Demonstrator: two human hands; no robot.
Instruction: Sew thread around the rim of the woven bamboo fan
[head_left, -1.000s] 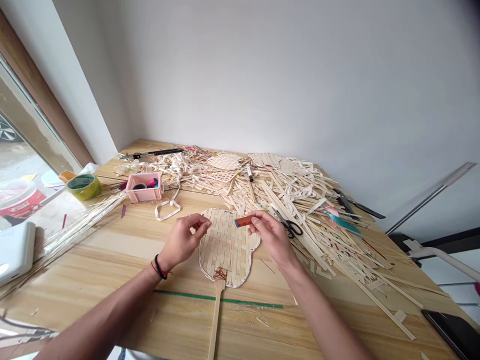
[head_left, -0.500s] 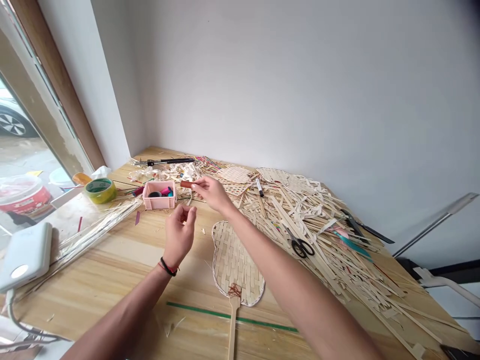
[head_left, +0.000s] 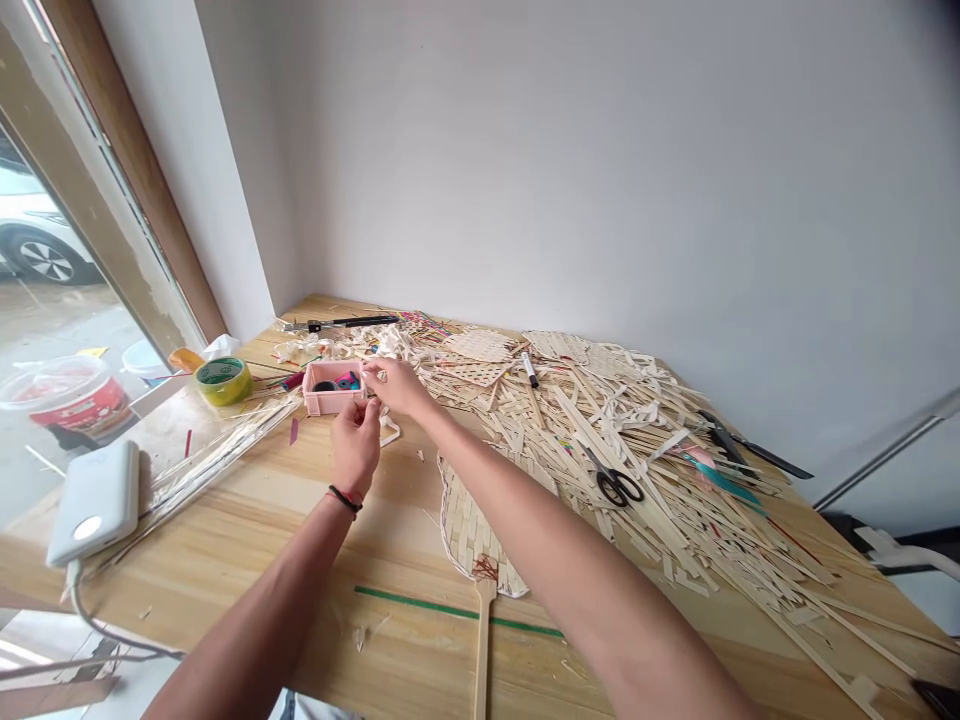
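Note:
My left hand (head_left: 356,440) is closed just below the front right corner of a pink box (head_left: 334,402); what its fingers pinch is too small to make out. My right hand (head_left: 394,387) is at the box's right side, fingers closed, and anything in them is hidden. Inside the box lie a black round item (head_left: 325,386) and small pink and blue items (head_left: 348,381). A woven fan (head_left: 469,520) with a wooden handle (head_left: 483,650) lies on the table, partly under my right forearm.
Scissors (head_left: 619,487) lie among loose pale strips (head_left: 675,540) on the right. A marker (head_left: 530,370) rests behind the fan. Green tape (head_left: 223,381) and a white power bank (head_left: 95,503) are at left. A green strip (head_left: 420,604) crosses the front.
My right hand has moved to the box's right side, and the reddish-brown roll it held no longer shows. My left hand has risen closer to it. The whole view has shifted slightly.

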